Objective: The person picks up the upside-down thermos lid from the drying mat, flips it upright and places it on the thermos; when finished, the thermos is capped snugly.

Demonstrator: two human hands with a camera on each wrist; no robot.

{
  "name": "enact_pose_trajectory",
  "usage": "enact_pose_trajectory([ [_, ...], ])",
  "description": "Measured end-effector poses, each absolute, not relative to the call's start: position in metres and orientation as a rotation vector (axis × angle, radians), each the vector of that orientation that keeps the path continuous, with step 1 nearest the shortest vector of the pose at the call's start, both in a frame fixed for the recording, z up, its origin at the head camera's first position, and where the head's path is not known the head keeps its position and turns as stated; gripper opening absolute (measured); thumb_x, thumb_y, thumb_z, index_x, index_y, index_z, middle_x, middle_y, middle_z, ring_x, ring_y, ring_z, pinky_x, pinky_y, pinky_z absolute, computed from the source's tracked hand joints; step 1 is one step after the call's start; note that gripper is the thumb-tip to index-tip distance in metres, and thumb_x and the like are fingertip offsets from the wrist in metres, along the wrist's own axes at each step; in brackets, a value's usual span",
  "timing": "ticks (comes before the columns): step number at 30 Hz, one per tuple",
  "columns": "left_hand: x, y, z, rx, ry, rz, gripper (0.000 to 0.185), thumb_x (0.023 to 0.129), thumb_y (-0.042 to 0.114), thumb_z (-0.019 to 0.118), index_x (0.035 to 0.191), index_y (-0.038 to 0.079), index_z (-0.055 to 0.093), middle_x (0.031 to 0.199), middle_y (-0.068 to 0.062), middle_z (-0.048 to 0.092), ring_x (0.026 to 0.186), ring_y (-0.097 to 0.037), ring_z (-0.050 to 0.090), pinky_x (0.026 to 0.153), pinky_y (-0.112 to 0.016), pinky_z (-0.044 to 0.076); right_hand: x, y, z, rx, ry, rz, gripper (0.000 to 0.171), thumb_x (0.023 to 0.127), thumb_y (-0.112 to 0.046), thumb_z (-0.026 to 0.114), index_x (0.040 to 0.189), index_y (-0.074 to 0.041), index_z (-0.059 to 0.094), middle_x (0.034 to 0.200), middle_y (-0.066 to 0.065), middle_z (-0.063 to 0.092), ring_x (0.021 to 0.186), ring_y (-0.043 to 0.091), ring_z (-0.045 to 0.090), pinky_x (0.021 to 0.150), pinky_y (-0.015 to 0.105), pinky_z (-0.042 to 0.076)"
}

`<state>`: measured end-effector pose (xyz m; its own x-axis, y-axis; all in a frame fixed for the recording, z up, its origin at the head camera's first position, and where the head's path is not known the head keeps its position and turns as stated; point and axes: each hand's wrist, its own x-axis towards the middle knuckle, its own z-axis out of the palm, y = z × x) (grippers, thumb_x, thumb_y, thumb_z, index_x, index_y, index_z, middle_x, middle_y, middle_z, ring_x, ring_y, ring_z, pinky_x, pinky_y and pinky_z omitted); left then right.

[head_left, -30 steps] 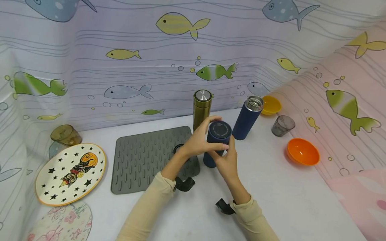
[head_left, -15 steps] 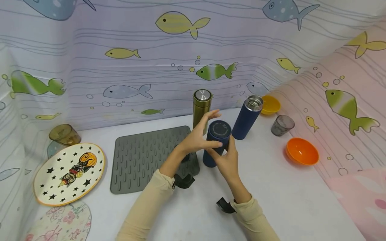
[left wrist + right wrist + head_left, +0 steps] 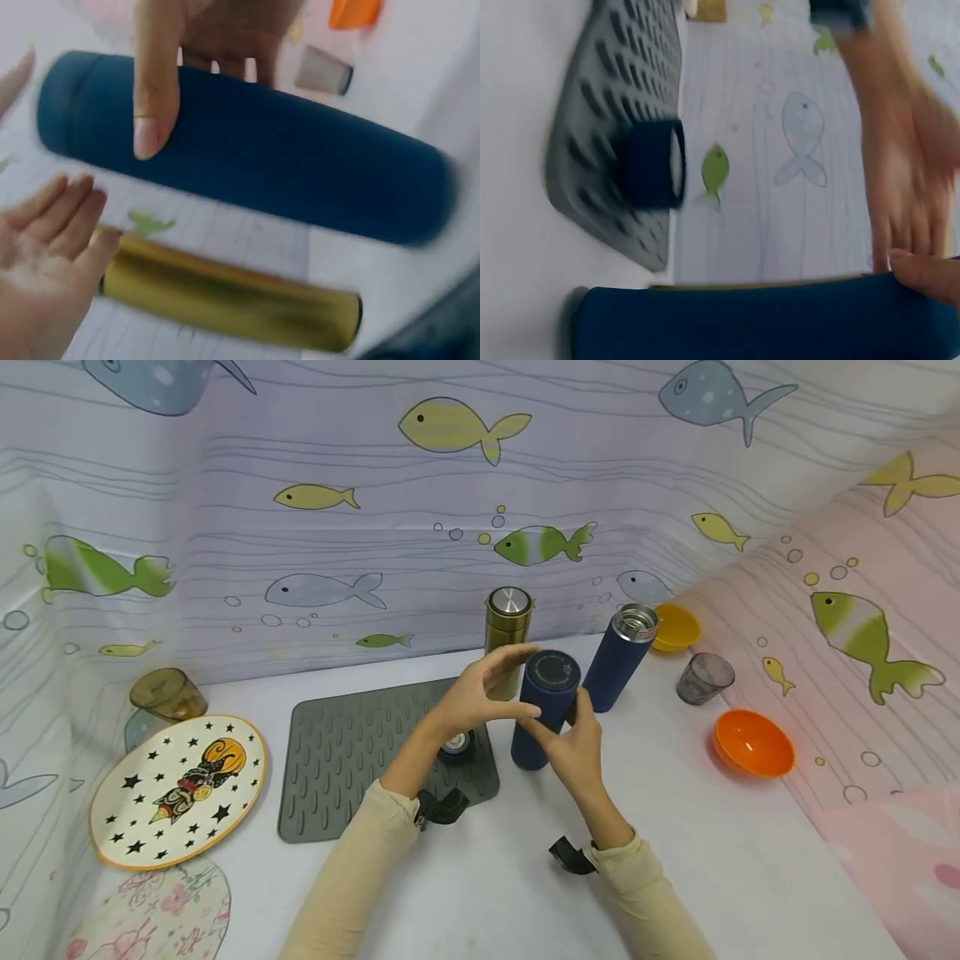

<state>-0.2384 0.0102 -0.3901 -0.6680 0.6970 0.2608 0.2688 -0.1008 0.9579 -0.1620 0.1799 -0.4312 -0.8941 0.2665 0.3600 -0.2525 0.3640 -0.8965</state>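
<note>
star-print plate (image 3: 177, 791) far left on white table (image 3: 480, 877); grey ridged drying mat (image 3: 360, 752) with small dark lid (image 3: 455, 745) on it; left hand (image 3: 472, 693) relaxed, fingers loosely spread near capped navy flask (image 3: 545, 707), not gripping; right hand (image 3: 573, 747) wraps flask body, likely steadying it upright; gold flask (image 3: 507, 631), open navy flask (image 3: 621, 656), orange bowl (image 3: 752, 743) right; fish-print curtain (image 3: 450, 510) behind.

right hand (image 3: 573, 745) curled in a grip, left hand (image 3: 472, 693) open alongside.
</note>
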Motion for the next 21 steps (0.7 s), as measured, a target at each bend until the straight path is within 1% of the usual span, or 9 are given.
enact_pose_trajectory([
  [2, -0.229, -0.008, -0.394, 0.975, 1.963, 1.854, 0.076, 0.085, 0.014, 0.079, 0.150, 0.010, 0.040, 0.154, -0.009, 0.042, 0.145, -0.020, 0.036, 0.122, -0.038, 0.025, -0.180, 0.184, -0.429, -0.056, -2.162, 1.504, 0.068, 0.075, -0.012, 0.087, 0.130, 0.004, 0.050, 0.118, 0.020, 0.064, 0.106, 0.033, 0.066, 0.093, 0.047, 0.052],
  [6, -0.210, -0.045, -0.408, 0.810, 2.148, 1.814, 0.072, 0.086, 0.006, 0.076, 0.149, 0.009, 0.042, 0.154, -0.012, 0.043, 0.146, -0.026, 0.035, 0.122, -0.043, 0.024, -0.226, 0.194, -0.429, -0.185, -2.146, 1.419, 0.070, 0.075, -0.022, 0.088, 0.130, 0.001, 0.050, 0.117, 0.020, 0.066, 0.107, 0.035, 0.064, 0.094, 0.048, 0.050],
  [9, -0.199, -0.067, -0.425, 0.725, 2.248, 1.748, 0.072, 0.086, 0.007, 0.077, 0.148, 0.008, 0.042, 0.153, -0.014, 0.044, 0.146, -0.030, 0.035, 0.121, -0.048, 0.024, -0.255, 0.199, -0.437, -0.277, -2.160, 1.389, 0.070, 0.077, -0.025, 0.086, 0.132, -0.001, 0.049, 0.120, 0.020, 0.066, 0.112, 0.035, 0.064, 0.098, 0.048, 0.049],
  [11, -0.194, -0.077, -0.436, 0.681, 2.300, 1.701, 0.073, 0.085, 0.011, 0.079, 0.148, 0.010, 0.043, 0.152, -0.013, 0.046, 0.145, -0.031, 0.036, 0.121, -0.050, 0.024, -0.266, 0.201, -0.443, -0.321, -2.151, 1.391, 0.071, 0.078, -0.025, 0.085, 0.133, -0.001, 0.047, 0.122, 0.020, 0.065, 0.113, 0.036, 0.063, 0.099, 0.048, 0.048],
  [13, -0.193, -0.083, -0.447, 0.654, 2.363, 1.629, 0.075, 0.083, 0.015, 0.081, 0.148, 0.011, 0.043, 0.151, -0.013, 0.047, 0.145, -0.032, 0.037, 0.120, -0.053, 0.026, -0.270, 0.202, -0.447, -0.341, -2.149, 1.397, 0.071, 0.080, -0.025, 0.084, 0.135, -0.003, 0.045, 0.123, 0.019, 0.065, 0.115, 0.035, 0.062, 0.100, 0.048, 0.047],
  [16, -0.196, -0.084, -0.460, 0.625, 2.449, 1.467, 0.081, 0.080, 0.019, 0.084, 0.149, 0.013, 0.042, 0.152, -0.012, 0.045, 0.144, -0.034, 0.037, 0.117, -0.058, 0.029, -0.268, 0.203, -0.448, -0.323, -2.157, 1.392, 0.074, 0.081, -0.029, 0.083, 0.138, -0.005, 0.043, 0.126, 0.018, 0.063, 0.117, 0.034, 0.061, 0.101, 0.048, 0.047],
  [17, -0.198, -0.082, -0.465, 0.627, 2.472, 1.409, 0.084, 0.079, 0.020, 0.085, 0.150, 0.012, 0.041, 0.152, -0.014, 0.044, 0.144, -0.036, 0.036, 0.115, -0.059, 0.030, -0.266, 0.203, -0.447, -0.310, -2.171, 1.390, 0.076, 0.081, -0.031, 0.083, 0.140, -0.005, 0.042, 0.128, 0.018, 0.061, 0.120, 0.034, 0.059, 0.103, 0.047, 0.046],
  [19, -0.203, -0.079, -0.475, 0.644, 2.511, 1.297, 0.088, 0.077, 0.020, 0.086, 0.151, 0.008, 0.039, 0.152, -0.017, 0.043, 0.142, -0.039, 0.038, 0.113, -0.061, 0.032, -0.258, 0.201, -0.444, -0.294, -2.206, 1.393, 0.082, 0.083, -0.032, 0.082, 0.146, -0.005, 0.036, 0.139, 0.019, 0.054, 0.130, 0.033, 0.052, 0.110, 0.046, 0.041],
  [21, -0.205, -0.077, -0.484, 0.646, 2.553, 1.208, 0.089, 0.077, 0.019, 0.086, 0.150, 0.004, 0.039, 0.150, -0.018, 0.045, 0.140, -0.039, 0.040, 0.112, -0.060, 0.035, -0.244, 0.195, -0.440, -0.285, -2.234, 1.397, 0.088, 0.085, -0.031, 0.079, 0.151, -0.003, 0.028, 0.150, 0.021, 0.043, 0.140, 0.034, 0.042, 0.116, 0.046, 0.034],
])
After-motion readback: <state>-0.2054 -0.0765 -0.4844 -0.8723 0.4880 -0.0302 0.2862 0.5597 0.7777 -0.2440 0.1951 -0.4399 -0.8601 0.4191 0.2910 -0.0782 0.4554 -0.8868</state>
